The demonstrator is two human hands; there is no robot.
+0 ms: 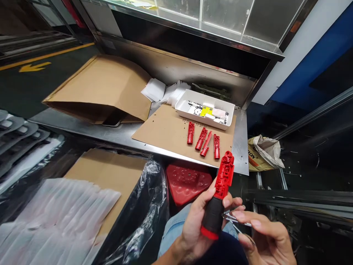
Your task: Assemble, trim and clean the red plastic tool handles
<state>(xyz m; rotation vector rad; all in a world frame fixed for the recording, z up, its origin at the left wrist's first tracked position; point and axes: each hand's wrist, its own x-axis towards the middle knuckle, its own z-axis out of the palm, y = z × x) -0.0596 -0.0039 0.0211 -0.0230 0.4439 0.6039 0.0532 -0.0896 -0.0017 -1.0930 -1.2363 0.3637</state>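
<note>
The red-and-black handle (214, 209) sits upright in my view, above the lap and out past the bench's near edge, black grip down, red moulded head up. My left hand (197, 221) is closed firmly around the grip, fingers wrapped and thumb along the red part. My right hand (264, 239) makes a narrow pinch beside it, with thin metal pins (237, 222) at the fingertips. They look held, though from this distance I can't be sure how firmly. The work in hand is right here at the handle, with both hands close together and the pins just beside the grip.

Farther out, four red parts (201, 139) lie side by side on a cardboard sheet (162, 132), which rests on the steel bench (242, 147). Behind them sits a white tray (183, 105) holding papers and small items. A red stool (187, 184) sits below the bench edge, and a brown paper bag (96, 88) lies to the left — its mouth facing me.
</note>
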